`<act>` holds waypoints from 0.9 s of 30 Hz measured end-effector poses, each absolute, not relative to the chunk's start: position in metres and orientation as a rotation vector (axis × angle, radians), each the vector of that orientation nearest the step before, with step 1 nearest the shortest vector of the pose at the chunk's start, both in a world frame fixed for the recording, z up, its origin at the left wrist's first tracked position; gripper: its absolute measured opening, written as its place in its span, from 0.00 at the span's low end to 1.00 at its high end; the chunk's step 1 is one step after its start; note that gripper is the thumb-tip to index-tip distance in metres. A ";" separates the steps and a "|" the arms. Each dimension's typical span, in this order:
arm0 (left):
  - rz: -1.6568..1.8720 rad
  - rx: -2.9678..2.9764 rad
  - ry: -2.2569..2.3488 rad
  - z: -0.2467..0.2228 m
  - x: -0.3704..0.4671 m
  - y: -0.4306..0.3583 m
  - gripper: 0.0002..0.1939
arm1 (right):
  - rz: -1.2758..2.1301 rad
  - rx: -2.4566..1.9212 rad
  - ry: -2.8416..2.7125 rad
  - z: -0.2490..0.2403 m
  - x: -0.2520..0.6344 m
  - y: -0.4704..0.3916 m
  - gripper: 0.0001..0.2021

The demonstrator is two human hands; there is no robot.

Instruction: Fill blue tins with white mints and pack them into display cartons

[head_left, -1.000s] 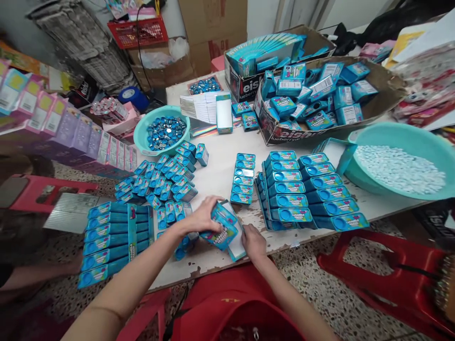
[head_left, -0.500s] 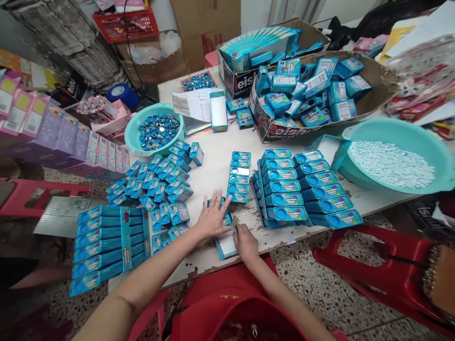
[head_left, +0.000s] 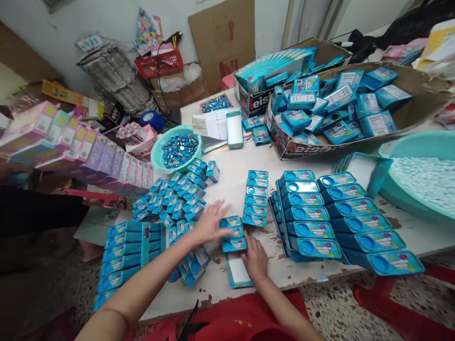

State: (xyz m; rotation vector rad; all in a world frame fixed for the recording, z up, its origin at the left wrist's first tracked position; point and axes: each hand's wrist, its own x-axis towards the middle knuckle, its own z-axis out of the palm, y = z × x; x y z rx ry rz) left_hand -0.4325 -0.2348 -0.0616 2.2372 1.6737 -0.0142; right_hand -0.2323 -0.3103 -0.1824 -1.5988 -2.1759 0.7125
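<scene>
The fingers of the left hand are spread and blurred, the thumb reaching over a short row of blue "CARAMELO" boxes and closing on nothing that shows. The right hand has its fingers bent against the right side of the blue-edged white tray; whether they grip it or merely steady it, I cannot tell.

A second ago the left hand held blue boxes tilted above this tray; half a second later its palm covered them. Now three stand in the tray's far part, round recesses facing up, and the grasp is released. The near part of the tray shows bare white, so this tray appears only partly filled.

Just beyond stands a separate row of six matching boxes. Loose boxes crowd the table to the left, and filled displays stand to the right. Farther off are a turquoise bowl of blue-and-silver discs and a cardboard carton heaped with more blue boxes.
</scene>
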 end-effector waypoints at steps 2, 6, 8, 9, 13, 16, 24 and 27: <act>0.102 2.092 2.044 -0.045 -0.458 -0.191 0.30 | 0.706 -1.572 -2.170 -0.182 -0.229 -0.314 0.33; -0.089 1.557 2.601 -0.029 -0.497 -0.105 0.32 | 0.590 -1.523 -2.103 -0.162 -0.216 -0.323 0.27; -0.200 1.403 2.625 -0.032 -0.503 -0.079 0.33 | 0.548 -1.416 -2.061 -0.141 -0.212 -0.322 0.22; -0.230 1.366 2.623 -0.036 -0.504 -0.072 0.34 | 0.556 -1.348 -2.036 -0.128 -0.214 -0.317 0.19; -0.196 1.228 2.705 -0.053 -0.496 -0.062 0.38 | 0.705 -1.211 -1.862 -0.076 -0.251 -0.258 0.15; -0.021 1.021 2.789 -0.059 -0.488 -0.058 0.38 | 0.909 -1.315 -1.724 -0.062 -0.304 -0.189 0.16; 0.082 1.050 2.688 -0.055 -0.486 -0.044 0.31 | 1.288 -1.499 -1.917 -0.094 -0.392 -0.071 0.52; 0.077 1.281 2.502 -0.056 -0.489 -0.046 0.31 | 1.213 -1.486 -1.905 -0.108 -0.391 -0.060 0.46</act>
